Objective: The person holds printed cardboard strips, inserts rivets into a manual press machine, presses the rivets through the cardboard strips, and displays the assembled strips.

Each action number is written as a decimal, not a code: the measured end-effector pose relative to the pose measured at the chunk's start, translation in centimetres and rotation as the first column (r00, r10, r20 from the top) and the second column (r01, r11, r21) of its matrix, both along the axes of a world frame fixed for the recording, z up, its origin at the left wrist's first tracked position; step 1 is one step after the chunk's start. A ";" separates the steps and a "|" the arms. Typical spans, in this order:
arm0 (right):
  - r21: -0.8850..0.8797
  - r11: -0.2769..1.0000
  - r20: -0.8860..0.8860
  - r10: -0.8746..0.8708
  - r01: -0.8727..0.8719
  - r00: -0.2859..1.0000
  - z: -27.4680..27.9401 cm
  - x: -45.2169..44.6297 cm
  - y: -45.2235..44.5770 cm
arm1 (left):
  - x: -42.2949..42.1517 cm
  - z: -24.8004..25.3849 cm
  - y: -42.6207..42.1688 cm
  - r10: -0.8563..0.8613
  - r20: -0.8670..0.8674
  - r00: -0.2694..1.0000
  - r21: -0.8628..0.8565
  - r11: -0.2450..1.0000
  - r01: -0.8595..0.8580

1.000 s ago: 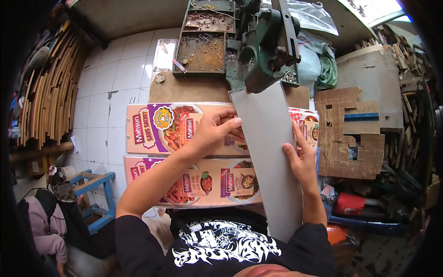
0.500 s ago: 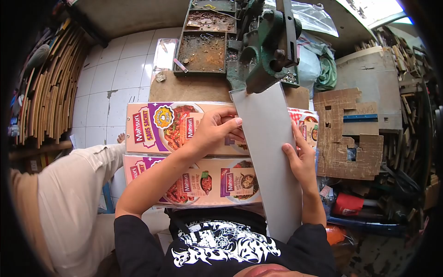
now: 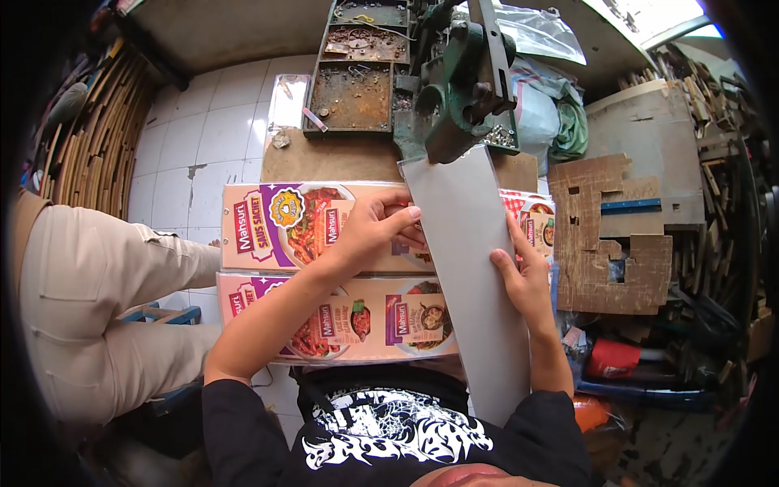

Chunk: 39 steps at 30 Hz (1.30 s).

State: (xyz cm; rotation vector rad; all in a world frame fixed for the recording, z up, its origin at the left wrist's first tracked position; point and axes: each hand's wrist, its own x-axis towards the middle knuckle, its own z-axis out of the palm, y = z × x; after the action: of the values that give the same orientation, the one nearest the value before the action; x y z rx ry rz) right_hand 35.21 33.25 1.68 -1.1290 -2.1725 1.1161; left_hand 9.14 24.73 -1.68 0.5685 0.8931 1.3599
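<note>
A long grey sheet (image 3: 466,243) lies tilted across the stacks, its far end under the head of a green hand press (image 3: 462,93). My left hand (image 3: 377,227) pinches the sheet's left edge between thumb and fingers. Along the right edge, my right hand (image 3: 523,272) grips it with the thumb on top. Beneath are two stacks of printed Mahsuri panels, the farther stack (image 3: 260,227) and the nearer stack (image 3: 361,296), partly hidden by the sheet and my left arm. The sheet's near end reaches my black shirt.
A dirty metal parts tray (image 3: 353,97) with small pieces stands left of the press, on a brown board (image 3: 341,158). At left is a person in beige trousers (image 3: 105,300) near a blue stool (image 3: 162,312). Cut wooden boards (image 3: 596,268) and plastic bags (image 3: 531,114) are to the right.
At left, the person in beige trousers has shifted, and more of the blue stool shows. My view has moved slightly. My hands and the grey sheet stay nearly in place.
</note>
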 end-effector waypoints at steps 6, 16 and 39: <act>-0.017 1.000 0.037 -0.014 0.015 0.999 0.1 0.1 -0.1 | 0.0 0.0 -0.1 0.001 -0.014 1.000 0.013 1.000 -0.001; -0.037 0.999 0.023 -0.011 0.012 1.000 0.2 0.0 0.1 | 0.0 -0.3 -0.1 0.011 -0.006 1.000 -0.011 1.000 -0.011; 0.050 0.999 0.025 0.004 -0.005 1.000 -0.2 0.1 0.1 | 0.0 -0.3 0.1 0.006 -0.018 1.000 -0.051 0.999 -0.007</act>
State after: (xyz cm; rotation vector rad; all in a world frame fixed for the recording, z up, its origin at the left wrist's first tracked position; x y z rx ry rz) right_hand 35.28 33.39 1.53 -1.1225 -2.2107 1.0484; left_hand 9.16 24.82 -2.01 0.5391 0.9427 1.3359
